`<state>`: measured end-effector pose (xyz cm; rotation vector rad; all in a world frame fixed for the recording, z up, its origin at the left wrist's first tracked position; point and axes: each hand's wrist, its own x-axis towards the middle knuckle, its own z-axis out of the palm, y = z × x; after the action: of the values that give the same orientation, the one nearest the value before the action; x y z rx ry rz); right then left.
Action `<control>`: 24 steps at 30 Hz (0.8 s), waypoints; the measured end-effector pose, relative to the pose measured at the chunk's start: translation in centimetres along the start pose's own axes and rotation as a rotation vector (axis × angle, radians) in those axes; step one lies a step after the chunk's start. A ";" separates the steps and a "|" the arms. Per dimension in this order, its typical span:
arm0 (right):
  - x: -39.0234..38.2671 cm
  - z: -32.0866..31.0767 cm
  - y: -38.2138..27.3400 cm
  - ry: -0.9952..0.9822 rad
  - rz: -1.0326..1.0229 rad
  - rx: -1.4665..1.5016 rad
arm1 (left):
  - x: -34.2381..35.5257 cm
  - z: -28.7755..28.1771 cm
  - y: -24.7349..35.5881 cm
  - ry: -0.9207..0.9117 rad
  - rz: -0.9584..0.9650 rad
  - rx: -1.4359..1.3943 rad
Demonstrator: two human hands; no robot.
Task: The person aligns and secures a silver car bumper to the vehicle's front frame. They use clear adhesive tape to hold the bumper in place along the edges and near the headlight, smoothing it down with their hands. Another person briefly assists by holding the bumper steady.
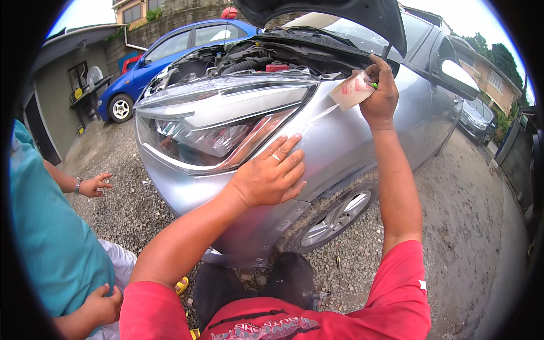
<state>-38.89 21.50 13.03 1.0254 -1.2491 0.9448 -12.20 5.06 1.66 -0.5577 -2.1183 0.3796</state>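
Observation:
A silver car's front corner (334, 147) is before me, with its large clear headlight (221, 122) at left. My left hand (272, 173) lies on the silver body beside the headlight's lower right edge, fingers stretched out and a ring on one. My right hand (381, 93) is closed on a roll of clear tape (351, 90) with red print, above the fender. A pale strip runs from the roll down toward the fender. A small bright green bit shows by my right fingers; what it belongs to is hidden.
The raised hood (340, 14) overhangs the engine bay (249, 62). Below the fender is the front wheel (337, 221) on gravel. At left stands a person in a teal shirt (51, 226). A blue car (164, 54) is parked behind, another car (477, 119) at right.

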 end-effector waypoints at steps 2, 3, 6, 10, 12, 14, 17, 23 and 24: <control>0.4 0.0 0.0 0.014 -0.059 -0.028 | 0.0 0.1 0.0 -0.002 -0.002 -0.001; 0.6 0.0 -0.1 -0.001 -0.078 -0.060 | -0.1 0.1 0.1 -0.005 -0.002 -0.008; 1.8 -0.5 -0.9 -0.028 -0.177 -0.167 | 0.0 0.1 -0.1 -0.006 -0.002 -0.020; 2.8 -0.7 -2.7 -0.050 -0.306 -0.242 | -0.3 0.0 -0.1 -0.014 0.001 -0.010; 3.2 -0.6 -3.0 -0.065 -0.341 -0.249 | -0.2 0.0 0.0 -0.010 0.004 -0.015; 3.5 -0.7 -3.3 -0.074 -0.344 -0.255 | -0.2 0.0 0.0 -0.007 0.003 -0.015; 3.9 -1.0 -3.4 -0.089 -0.332 -0.239 | -0.2 0.0 0.0 0.002 0.004 -0.012; 3.9 -0.8 -3.3 -0.087 -0.350 -0.208 | -0.2 0.0 -0.1 0.006 0.005 -0.018; 3.9 -0.9 -3.2 -0.093 -0.348 -0.207 | -0.2 0.0 -0.1 0.005 0.006 -0.019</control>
<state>-35.22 21.46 16.62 1.0861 -1.1685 0.4949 -12.12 4.92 1.59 -0.5751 -2.1175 0.3615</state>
